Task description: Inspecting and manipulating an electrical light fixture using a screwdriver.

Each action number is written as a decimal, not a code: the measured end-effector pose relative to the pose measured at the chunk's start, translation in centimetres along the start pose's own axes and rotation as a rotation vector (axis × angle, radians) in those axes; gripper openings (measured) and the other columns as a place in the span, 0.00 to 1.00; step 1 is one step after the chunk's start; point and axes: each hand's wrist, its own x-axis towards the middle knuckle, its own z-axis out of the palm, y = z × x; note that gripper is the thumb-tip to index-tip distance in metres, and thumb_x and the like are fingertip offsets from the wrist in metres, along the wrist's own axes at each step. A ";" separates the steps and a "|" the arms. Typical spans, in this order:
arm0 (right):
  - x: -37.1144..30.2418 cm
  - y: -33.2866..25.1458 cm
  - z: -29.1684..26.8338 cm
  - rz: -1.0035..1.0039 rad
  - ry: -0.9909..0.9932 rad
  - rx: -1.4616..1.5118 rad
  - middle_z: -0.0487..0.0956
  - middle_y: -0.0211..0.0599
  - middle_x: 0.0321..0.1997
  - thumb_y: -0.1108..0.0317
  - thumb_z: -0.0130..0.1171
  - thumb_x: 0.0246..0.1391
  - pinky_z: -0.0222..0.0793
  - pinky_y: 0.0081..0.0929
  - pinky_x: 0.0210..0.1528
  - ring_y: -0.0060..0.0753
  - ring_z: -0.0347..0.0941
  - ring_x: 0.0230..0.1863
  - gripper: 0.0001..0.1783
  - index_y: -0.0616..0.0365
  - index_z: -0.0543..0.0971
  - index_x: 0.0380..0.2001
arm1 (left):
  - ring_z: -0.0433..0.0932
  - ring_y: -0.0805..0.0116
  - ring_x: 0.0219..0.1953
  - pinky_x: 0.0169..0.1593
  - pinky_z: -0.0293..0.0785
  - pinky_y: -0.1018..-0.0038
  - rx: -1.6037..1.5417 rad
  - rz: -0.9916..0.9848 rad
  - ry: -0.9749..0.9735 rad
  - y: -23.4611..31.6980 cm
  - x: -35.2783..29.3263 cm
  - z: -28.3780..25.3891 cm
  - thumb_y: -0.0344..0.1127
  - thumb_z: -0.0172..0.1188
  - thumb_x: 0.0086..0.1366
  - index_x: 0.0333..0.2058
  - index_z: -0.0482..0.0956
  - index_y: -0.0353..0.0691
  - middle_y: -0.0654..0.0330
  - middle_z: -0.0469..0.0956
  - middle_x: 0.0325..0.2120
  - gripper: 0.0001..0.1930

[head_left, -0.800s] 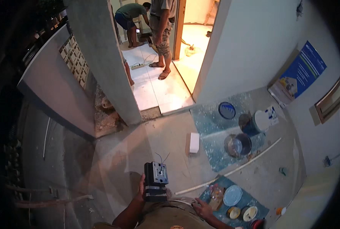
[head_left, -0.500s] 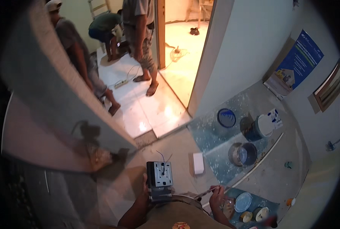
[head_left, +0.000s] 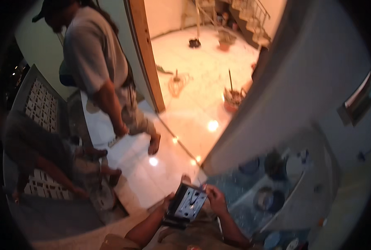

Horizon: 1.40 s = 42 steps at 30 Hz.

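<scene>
Switch plate, rectangular, pale face in a dark frame (head_left: 188, 203), sits tilted between both hands above our lap, at the lower centre of the head view. Our left hand (head_left: 169, 207) is clenched on the plate's lower left edge and carries its weight; our right hand (head_left: 214, 196) pinches the upper right corner, where thin wires seem to leave the plate, though blur hides the detail.

To do this step well, we judge that the left hand should remain the fixed support while the right fingers do the fine work. We keep the face turned up toward the light from the glossy white tiled floor (head_left: 202, 96).

For room to move, we go from largest to smallest:
- White wall corner (head_left: 285, 104), close on the right; it limits right elbow travel.
- Standing person in a grey shirt (head_left: 96, 62), ahead and to the left, near but apart from our hands.
- Crouching person (head_left: 39, 158), low on the left beside a perforated grey panel (head_left: 42, 106).
- Round paint tins and lids on blue sheeting (head_left: 268, 196), just right of the right forearm; we judge a wide sweep could strike them.

The most open room lies straight ahead over the tiles.
</scene>
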 end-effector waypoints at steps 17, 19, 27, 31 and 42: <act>14.5 14.4 -7.5 0.288 -0.077 -0.687 0.80 0.37 0.29 0.53 0.48 0.68 0.70 0.41 0.34 0.41 0.75 0.30 0.22 0.57 0.75 0.26 | 0.76 0.32 0.53 0.52 0.75 0.36 -0.216 -0.009 -0.175 42.3 47.8 3.0 0.73 0.56 0.60 0.70 0.58 0.45 0.32 0.66 0.62 0.49; 18.8 15.3 0.7 0.313 0.136 -0.452 0.80 0.36 0.25 0.51 0.48 0.68 0.70 0.42 0.29 0.42 0.74 0.25 0.25 0.57 0.73 0.21 | 0.79 0.40 0.51 0.53 0.75 0.39 -0.107 0.062 -0.020 47.6 52.3 0.0 0.70 0.56 0.62 0.64 0.67 0.42 0.44 0.76 0.55 0.43; 47.1 -5.8 6.0 0.657 0.720 -0.423 0.83 0.45 0.29 0.63 0.64 0.54 0.74 0.31 0.37 0.30 0.80 0.30 0.10 0.59 0.84 0.30 | 0.79 0.36 0.50 0.52 0.76 0.39 -0.032 -0.173 -0.094 67.1 73.6 4.4 0.73 0.53 0.62 0.65 0.66 0.40 0.37 0.75 0.55 0.46; 59.7 -14.4 2.3 0.602 0.531 -0.344 0.84 0.43 0.28 0.62 0.64 0.55 0.74 0.29 0.36 0.28 0.80 0.29 0.11 0.59 0.84 0.30 | 0.78 0.33 0.48 0.49 0.79 0.42 0.015 -0.101 -0.229 74.8 81.6 10.4 0.75 0.52 0.61 0.69 0.59 0.47 0.33 0.66 0.62 0.48; 95.6 -23.7 -12.8 0.254 0.458 -0.158 0.84 0.38 0.35 0.63 0.61 0.59 0.75 0.31 0.43 0.30 0.79 0.37 0.15 0.60 0.84 0.45 | 0.74 0.36 0.57 0.48 0.80 0.40 0.074 0.086 -0.045 87.8 100.2 13.5 0.75 0.46 0.64 0.71 0.59 0.54 0.46 0.69 0.63 0.44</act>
